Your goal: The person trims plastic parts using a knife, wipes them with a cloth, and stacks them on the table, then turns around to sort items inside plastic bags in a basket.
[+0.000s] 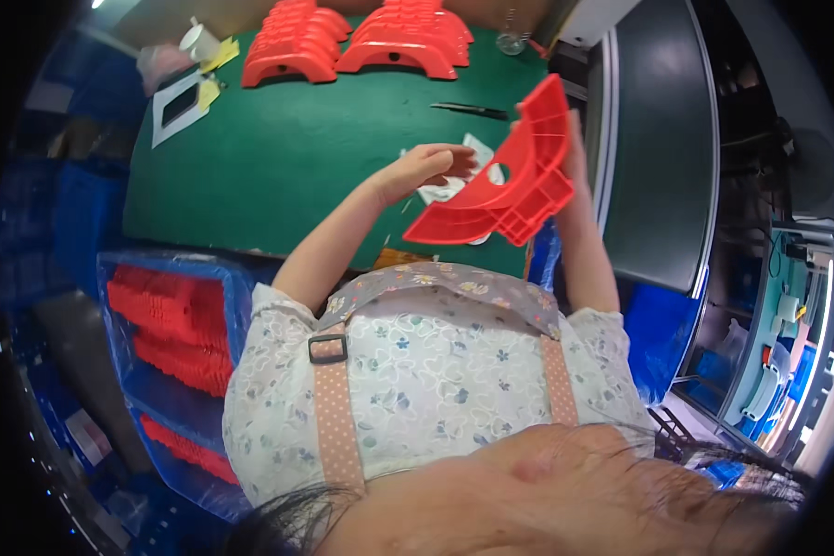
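Observation:
A curved red plastic piece (535, 157), ribbed on one side and with a round hole, is held up at a tilt over the near right part of the green table (269, 176). My right hand (575, 144) grips it from the right; most of those fingers are hidden behind the piece. Just to its left is my left hand (424, 169), with fingers stretched loosely toward the piece and nothing seen in them. Crumpled white paper or cloth (443, 192) lies on the table beneath, partly covered by the red piece. A slim black tool (471, 110) rests beyond it.
Two rows of nested red arches (292, 65) stand at the far edge. A white cup (200, 43) and a dark phone-like object (180, 105) are far left, a clear container (511, 43) far right. Blue-lined bins hold red parts (176, 315); a dark panel (658, 139) borders the right.

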The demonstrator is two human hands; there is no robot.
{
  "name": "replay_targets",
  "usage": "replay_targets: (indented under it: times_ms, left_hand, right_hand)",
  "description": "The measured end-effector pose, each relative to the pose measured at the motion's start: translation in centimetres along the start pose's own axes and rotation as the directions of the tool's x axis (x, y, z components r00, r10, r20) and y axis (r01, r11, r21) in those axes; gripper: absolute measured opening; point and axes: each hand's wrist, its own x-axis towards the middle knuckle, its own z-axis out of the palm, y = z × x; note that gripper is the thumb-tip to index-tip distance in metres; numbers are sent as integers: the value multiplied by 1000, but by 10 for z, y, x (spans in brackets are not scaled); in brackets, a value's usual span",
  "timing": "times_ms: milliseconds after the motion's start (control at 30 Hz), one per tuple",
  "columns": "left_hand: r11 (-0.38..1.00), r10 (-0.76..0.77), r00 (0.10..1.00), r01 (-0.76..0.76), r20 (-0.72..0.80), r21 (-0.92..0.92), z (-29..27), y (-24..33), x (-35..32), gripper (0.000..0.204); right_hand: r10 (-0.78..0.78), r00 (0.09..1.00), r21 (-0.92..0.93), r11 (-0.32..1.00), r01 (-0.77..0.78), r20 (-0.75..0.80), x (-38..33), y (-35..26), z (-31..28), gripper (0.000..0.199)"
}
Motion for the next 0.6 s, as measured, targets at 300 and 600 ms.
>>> replay_targets:
  times_ms: [300,600]
  left_hand:
    - [921,-92,978,12,-188,-390,-4,-24,-112,44]
    - [914,-8,932,-140,-363,-380,12,-19,-131,38]
  right_hand:
    - [-312,908,-960,-113,258,281,142,102,-11,44]
    - [-99,960,-532,-845,57,260,154,68,-69,27]
